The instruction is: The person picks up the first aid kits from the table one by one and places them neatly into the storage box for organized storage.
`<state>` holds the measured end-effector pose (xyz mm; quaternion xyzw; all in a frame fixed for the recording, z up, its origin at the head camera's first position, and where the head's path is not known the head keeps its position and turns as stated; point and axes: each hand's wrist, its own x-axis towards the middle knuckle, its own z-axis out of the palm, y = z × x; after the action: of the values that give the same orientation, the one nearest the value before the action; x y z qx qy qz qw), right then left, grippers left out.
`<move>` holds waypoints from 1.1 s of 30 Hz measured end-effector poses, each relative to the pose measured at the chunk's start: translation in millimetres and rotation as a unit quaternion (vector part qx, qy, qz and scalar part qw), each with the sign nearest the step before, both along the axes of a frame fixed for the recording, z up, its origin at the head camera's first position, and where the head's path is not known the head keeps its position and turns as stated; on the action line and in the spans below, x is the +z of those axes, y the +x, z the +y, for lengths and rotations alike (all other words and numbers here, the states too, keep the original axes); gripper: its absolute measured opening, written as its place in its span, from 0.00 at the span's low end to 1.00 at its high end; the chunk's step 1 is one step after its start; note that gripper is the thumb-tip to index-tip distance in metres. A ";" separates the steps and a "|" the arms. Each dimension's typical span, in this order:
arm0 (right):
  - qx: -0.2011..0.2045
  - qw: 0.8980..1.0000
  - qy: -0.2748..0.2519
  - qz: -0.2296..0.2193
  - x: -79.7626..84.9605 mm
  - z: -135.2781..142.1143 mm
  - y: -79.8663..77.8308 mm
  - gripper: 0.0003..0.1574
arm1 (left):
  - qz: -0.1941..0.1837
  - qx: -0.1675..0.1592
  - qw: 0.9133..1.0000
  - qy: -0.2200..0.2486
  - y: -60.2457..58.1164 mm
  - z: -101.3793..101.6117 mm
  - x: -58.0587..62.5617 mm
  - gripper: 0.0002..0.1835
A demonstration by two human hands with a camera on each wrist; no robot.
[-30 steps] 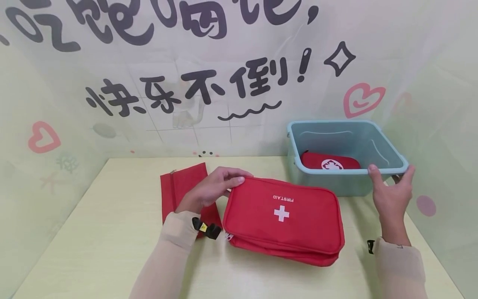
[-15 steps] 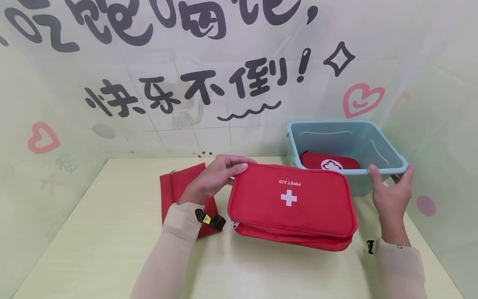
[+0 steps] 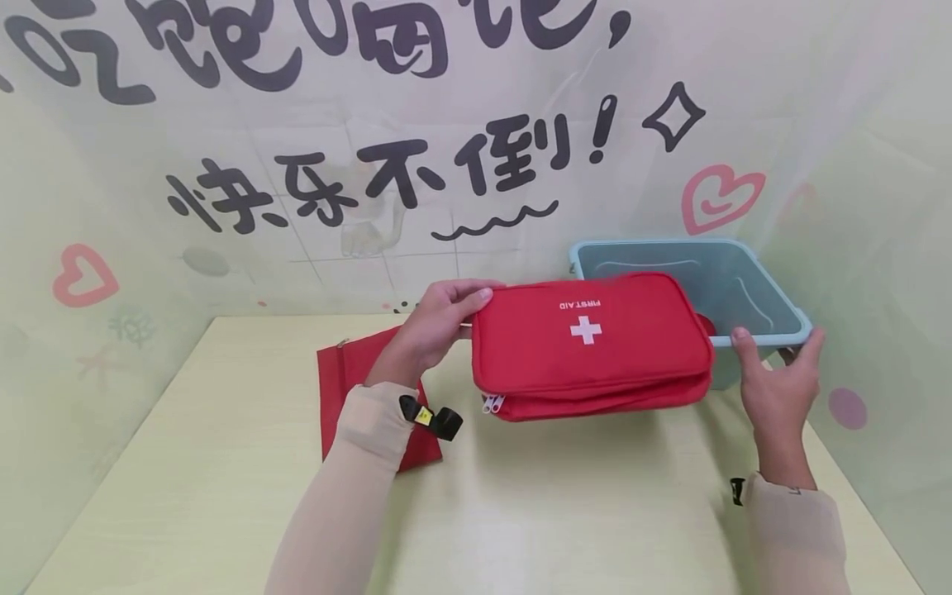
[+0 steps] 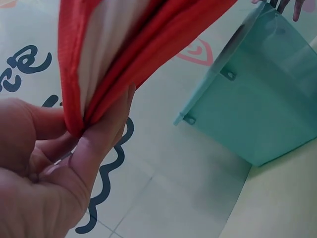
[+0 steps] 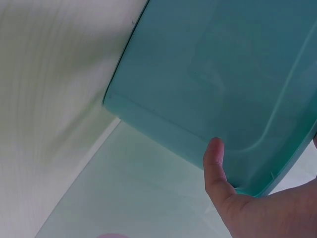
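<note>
A red first aid bag (image 3: 595,347) with a white cross hangs above the table, its lettering upside down in the head view. My left hand (image 3: 442,318) pinches its left corner between thumb and fingers; the left wrist view shows the same hand (image 4: 64,153) close up on the red fabric edge. The bag's right part overlaps the front of a light blue plastic bin (image 3: 759,306). At the bin's front right corner, my right hand (image 3: 781,388) grips the rim with thumb and fingers. Inside the bin, only a sliver of a red pouch (image 3: 706,324) shows behind the bag.
A flat red zippered pouch (image 3: 345,380) lies on the pale wooden table (image 3: 223,463), partly under the left forearm. A printed wall sheet (image 3: 476,149) stands behind the table, and side sheets flank it. The bin stands at the back right, near the right sheet.
My left hand has raised the first aid bag and carried it toward the back, so it now covers much of the bin's opening. The right hand stays on the bin rim.
</note>
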<state>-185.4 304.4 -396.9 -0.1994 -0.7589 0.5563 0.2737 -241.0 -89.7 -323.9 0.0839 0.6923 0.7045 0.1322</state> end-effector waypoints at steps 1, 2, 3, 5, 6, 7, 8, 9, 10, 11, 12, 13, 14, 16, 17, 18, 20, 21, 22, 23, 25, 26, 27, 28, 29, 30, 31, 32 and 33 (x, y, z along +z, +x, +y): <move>0.000 1.000 -0.001 0.000 0.2 0.2 0.0 0.43 | -0.003 0.009 1.000 0.004 -0.9 1.5 1.3 0.18; 0.000 1.000 -0.003 0.000 0.5 0.3 0.1 0.43 | -0.004 0.017 1.000 0.008 -2.0 2.8 2.4 0.19; 0.001 1.000 -0.004 0.001 0.6 0.4 0.3 0.43 | -0.004 0.023 1.000 0.011 -3.1 4.2 3.6 0.19; 0.002 1.000 -0.003 0.002 0.7 0.2 0.2 0.43 | -0.002 0.033 0.999 0.019 -5.2 6.4 5.7 0.19; 0.002 1.000 -0.003 0.004 0.3 0.2 0.0 0.43 | 0.000 0.036 0.999 0.024 -6.3 7.7 6.9 0.19; 0.002 1.000 -0.002 0.005 0.0 0.5 -0.4 0.43 | 0.001 0.040 0.999 0.029 -7.5 8.9 7.7 0.19; 0.002 1.000 0.000 0.006 -0.2 0.7 -0.9 0.43 | 0.002 0.043 0.999 0.033 -8.5 10.3 8.8 0.19; 0.002 1.000 0.001 0.008 -0.5 0.8 -1.0 0.43 | 0.002 0.045 0.998 0.037 -9.4 11.7 9.9 0.19; 0.001 1.000 0.001 0.008 -0.8 1.0 -1.1 0.43 | -0.001 0.049 0.998 0.041 -10.2 13.2 10.9 0.19; 0.001 1.000 0.001 0.008 -1.1 1.2 -1.2 0.44 | -0.002 0.052 0.998 0.044 -11.1 14.9 11.9 0.19; 0.001 1.000 0.001 0.008 -1.2 1.4 -1.3 0.44 | -0.005 0.055 0.997 0.048 -11.8 16.6 12.8 0.19; 0.001 1.000 0.001 0.008 -1.2 1.5 -1.3 0.44 | -0.008 0.058 0.997 0.050 -12.6 18.4 13.5 0.19; 0.001 1.000 0.000 0.009 -1.0 1.2 -1.2 0.44 | -0.009 0.060 0.997 0.052 -13.5 20.2 14.3 0.19; 0.001 1.000 0.000 0.008 -0.9 1.2 -1.0 0.44 | -0.012 0.065 0.996 0.056 -15.4 23.9 15.3 0.19; 0.002 1.000 0.000 0.009 -0.7 0.9 -0.8 0.44 | -0.012 0.066 0.996 0.057 -16.5 25.7 15.8 0.19; 0.003 1.000 0.000 0.007 -0.7 0.8 -0.7 0.44 | -0.013 0.068 0.996 0.059 -17.4 27.3 16.2 0.19; 0.004 1.000 -0.001 0.007 -0.4 0.6 -0.4 0.43 | -0.013 0.072 0.995 0.062 -19.2 31.2 17.6 0.19; 0.004 1.000 -0.001 0.006 -0.3 0.5 -0.1 0.43 | -0.014 0.075 0.995 0.063 -20.1 33.1 18.3 0.19; 0.005 1.000 -0.003 0.008 -0.4 0.4 0.1 0.43 | -0.015 0.078 0.995 0.064 -20.8 35.2 19.2 0.19; 0.005 1.000 -0.005 0.008 -0.4 0.3 0.1 0.42 | -0.016 0.082 0.994 0.064 -21.6 37.2 20.2 0.18; 0.003 1.000 -0.006 0.008 -0.2 0.1 -0.1 0.42 | -0.020 0.090 0.994 0.064 -22.9 41.5 22.1 0.18; 0.003 1.000 -0.007 0.008 -0.2 0.2 -0.2 0.42 | -0.021 0.095 0.993 0.062 -23.5 43.7 23.0 0.18; 0.003 1.000 -0.007 0.007 0.0 0.1 -0.2 0.42 | -0.023 0.099 0.993 0.061 -24.3 45.9 23.8 0.18; 0.003 1.000 -0.006 0.006 0.0 0.2 -0.3 0.42 | -0.025 0.103 0.992 0.062 -25.3 48.2 24.7 0.17; 0.004 1.000 -0.006 0.005 0.2 0.2 -0.3 0.42 | -0.027 0.107 0.992 0.061 -26.3 50.4 25.5 0.17; 0.005 1.000 -0.005 0.003 0.4 0.4 -0.4 0.43 | -0.029 0.110 0.992 0.061 -27.1 52.7 26.5 0.17; 0.006 1.000 -0.005 0.000 0.7 0.5 -0.2 0.43 | -0.030 0.114 0.991 0.061 -28.0 54.9 27.5 0.17; 0.007 1.000 -0.005 -0.002 1.0 0.6 -0.2 0.43 | -0.033 0.116 0.991 0.062 -29.1 57.1 28.2 0.17; 0.007 1.000 -0.005 -0.004 1.3 0.8 -0.1 0.44 | -0.035 0.119 0.990 0.064 -30.4 59.2 29.0 0.17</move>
<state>-185.5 305.2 -395.5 -0.1971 -0.7585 0.5614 0.2658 -271.3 -30.5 -294.9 -0.0152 0.6457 0.7606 0.0658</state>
